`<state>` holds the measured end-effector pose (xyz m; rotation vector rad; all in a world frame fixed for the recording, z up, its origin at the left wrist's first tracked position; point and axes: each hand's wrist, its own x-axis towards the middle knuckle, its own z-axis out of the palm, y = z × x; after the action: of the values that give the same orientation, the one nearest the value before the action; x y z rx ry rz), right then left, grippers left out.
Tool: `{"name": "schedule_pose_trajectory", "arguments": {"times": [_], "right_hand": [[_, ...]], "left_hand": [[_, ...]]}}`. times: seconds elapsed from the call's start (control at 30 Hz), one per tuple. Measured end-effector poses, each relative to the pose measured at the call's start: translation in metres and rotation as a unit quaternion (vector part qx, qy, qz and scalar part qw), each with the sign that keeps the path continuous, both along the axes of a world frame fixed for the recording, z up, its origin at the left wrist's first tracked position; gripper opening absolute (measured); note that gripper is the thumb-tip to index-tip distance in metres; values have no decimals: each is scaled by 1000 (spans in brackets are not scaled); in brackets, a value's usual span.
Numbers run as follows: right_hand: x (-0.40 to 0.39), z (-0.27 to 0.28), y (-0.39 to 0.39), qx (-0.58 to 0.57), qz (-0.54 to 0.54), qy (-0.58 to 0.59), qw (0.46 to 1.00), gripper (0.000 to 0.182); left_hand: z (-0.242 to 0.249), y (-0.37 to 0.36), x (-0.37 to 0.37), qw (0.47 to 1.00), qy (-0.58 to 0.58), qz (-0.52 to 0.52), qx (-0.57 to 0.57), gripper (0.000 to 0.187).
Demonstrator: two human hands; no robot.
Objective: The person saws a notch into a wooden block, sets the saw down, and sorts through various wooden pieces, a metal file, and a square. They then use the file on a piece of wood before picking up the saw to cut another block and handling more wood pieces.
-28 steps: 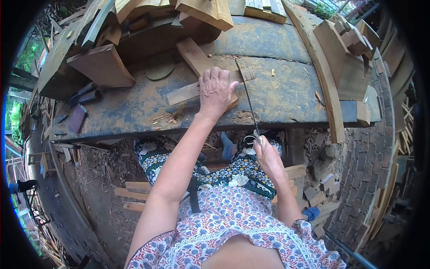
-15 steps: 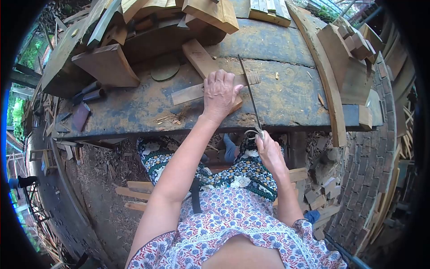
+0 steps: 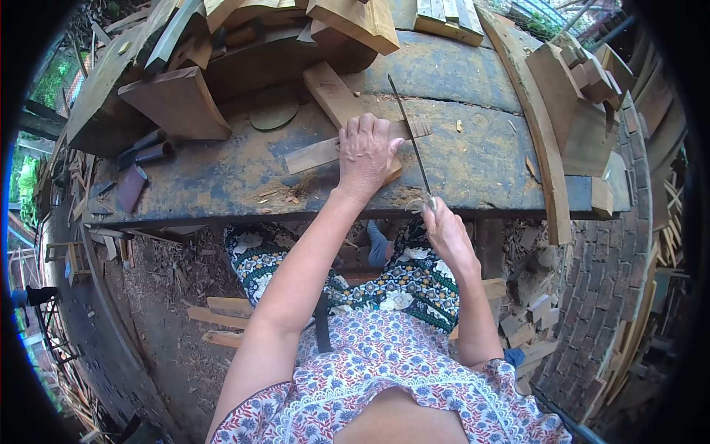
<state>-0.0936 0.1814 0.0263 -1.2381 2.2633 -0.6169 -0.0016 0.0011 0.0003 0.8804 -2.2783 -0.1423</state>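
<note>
My left hand (image 3: 364, 157) is closed over a narrow wooden strip (image 3: 312, 155), pressing it down across a thicker wooden block (image 3: 330, 90) on the bench. Several cut lines cross the strip's right end, just beyond the blade. In my right hand (image 3: 447, 233) is the handle of a thin saw (image 3: 411, 137), its blade pointing away from me and lying across the strip to the right of my left hand. My fingers hide most of the handle and the middle of the strip.
The worn workbench (image 3: 473, 166) carries sawdust and chips. A round wooden disc (image 3: 274, 109), a reddish-brown block (image 3: 132, 188) and stacked wood pieces (image 3: 177, 103) stand left. A long plank (image 3: 531, 122) and more blocks (image 3: 592, 81) lie right. Wood scraps cover the ground.
My right hand has pushed the saw forward, away from me, so its tip reaches farther across the bench. My left hand keeps its hold on the strip.
</note>
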Motion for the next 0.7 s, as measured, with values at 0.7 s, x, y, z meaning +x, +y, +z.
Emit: {"name": "schedule_pose_trajectory", "arguments": {"times": [0.7], "right_hand": [[4, -4, -29, -12, -29, 44, 999, 33]], "left_hand": [[-1, 2, -2, 1000, 5, -3, 6, 37]]}}
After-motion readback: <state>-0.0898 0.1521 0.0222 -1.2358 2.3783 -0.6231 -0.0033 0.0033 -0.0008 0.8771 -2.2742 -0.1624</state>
